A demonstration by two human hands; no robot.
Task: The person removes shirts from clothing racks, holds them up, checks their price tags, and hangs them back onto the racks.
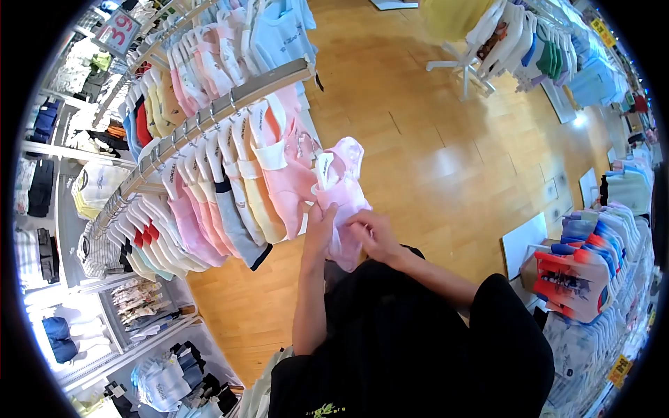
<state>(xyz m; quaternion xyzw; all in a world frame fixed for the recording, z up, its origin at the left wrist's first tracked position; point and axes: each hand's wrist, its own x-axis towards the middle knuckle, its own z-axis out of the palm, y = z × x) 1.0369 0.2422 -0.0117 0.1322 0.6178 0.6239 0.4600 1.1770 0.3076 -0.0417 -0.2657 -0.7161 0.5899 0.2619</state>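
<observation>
Garment [341, 195], pink, in left hand [319, 228]; right hand [377, 237] against it, grip unclear.

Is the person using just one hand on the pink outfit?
No, the left hand and the right hand are both on the pink outfit.

Black short-sleeved top [397, 348] with small yellow-green print [325, 409]

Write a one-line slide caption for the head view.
The left hand and right hand handle a pink garment on a white hanger, beside a rail hung with clothes.
</observation>
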